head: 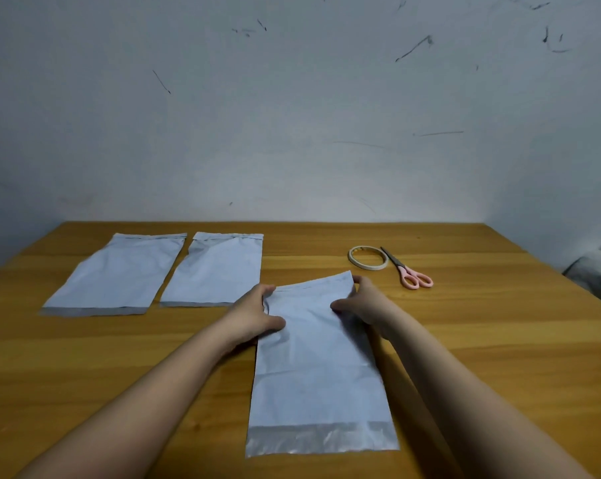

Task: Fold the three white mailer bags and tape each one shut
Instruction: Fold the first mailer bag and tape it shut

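— Where are you with the bags?

— On the first one, I'd say. The nearest mailer bag (pixel 318 368) lies flat before me on the wooden table (pixel 482 340). My left hand (pixel 257 314) pinches its far left corner, my right hand (pixel 359 305) its far right corner, hands apart, that far edge lifted a little.

— And the other two?

— Flat and unfolded side by side at ten o'clock: the left mailer bag (pixel 116 276) and the middle mailer bag (pixel 216 271).

— Next?

— Bring the far edge toward me, square it, crease it. The tape roll (pixel 367 258) and pink-handled scissors (pixel 408 269) wait at one o'clock.
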The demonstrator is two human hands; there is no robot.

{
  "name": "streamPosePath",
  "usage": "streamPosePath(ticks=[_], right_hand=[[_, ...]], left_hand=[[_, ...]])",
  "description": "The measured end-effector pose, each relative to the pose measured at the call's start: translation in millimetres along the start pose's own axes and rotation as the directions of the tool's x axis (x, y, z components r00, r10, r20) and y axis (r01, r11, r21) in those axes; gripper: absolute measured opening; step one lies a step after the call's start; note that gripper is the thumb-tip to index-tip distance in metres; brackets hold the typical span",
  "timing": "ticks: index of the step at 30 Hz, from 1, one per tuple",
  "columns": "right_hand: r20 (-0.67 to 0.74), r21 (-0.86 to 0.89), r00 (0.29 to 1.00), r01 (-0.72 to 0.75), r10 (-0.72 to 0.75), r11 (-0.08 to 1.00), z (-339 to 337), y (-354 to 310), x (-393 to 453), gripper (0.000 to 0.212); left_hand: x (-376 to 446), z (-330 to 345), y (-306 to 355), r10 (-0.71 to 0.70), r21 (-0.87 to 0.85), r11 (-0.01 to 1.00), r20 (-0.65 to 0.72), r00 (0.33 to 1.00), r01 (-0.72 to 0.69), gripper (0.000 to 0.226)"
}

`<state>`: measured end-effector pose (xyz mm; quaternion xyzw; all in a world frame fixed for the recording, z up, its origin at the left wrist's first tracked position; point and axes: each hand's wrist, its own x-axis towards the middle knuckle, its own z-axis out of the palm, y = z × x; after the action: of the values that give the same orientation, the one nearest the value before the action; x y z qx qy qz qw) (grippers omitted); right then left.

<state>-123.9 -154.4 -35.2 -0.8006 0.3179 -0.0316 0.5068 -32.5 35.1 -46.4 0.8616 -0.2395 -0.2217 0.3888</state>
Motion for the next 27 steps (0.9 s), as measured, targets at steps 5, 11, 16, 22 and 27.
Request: streamPosePath(ticks=[5, 11, 16, 22, 27], right_hand=[[-0.046, -0.249, 0.996, 0.06, -0.073, 0.967, 5, 4, 3, 0.088], [-0.19, -0.584, 0.925, 0.163, -0.329, 0.795, 16, 14, -3, 0.07], [0.052, -0.687, 0.894, 0.356, -0.446, 0.634, 34, 22, -8, 0.05], [0.117, -0.695, 0.912, 0.357, -0.392, 0.624, 38, 35, 2, 0.057], [0.105, -0.713, 0.907, 0.355, -0.409, 0.605, 31, 36, 5, 0.062]], left_hand=[[-7, 1, 4, 0.078, 0.45, 0.893, -0.09, 0.993, -0.029, 0.062], [-12, 9, 7, 0.119, 0.695, 0.719, -0.146, 0.982, 0.017, 0.057], [-7, 23, 1, 0.357, 0.734, 0.639, -0.018, 0.934, -0.23, 0.06], [-1, 42, -10, 0.292, 0.703, 0.657, 0.096, 0.952, -0.272, 0.067], [0, 58, -7, 0.25, 0.696, 0.689, 0.033, 0.968, -0.202, 0.073]])
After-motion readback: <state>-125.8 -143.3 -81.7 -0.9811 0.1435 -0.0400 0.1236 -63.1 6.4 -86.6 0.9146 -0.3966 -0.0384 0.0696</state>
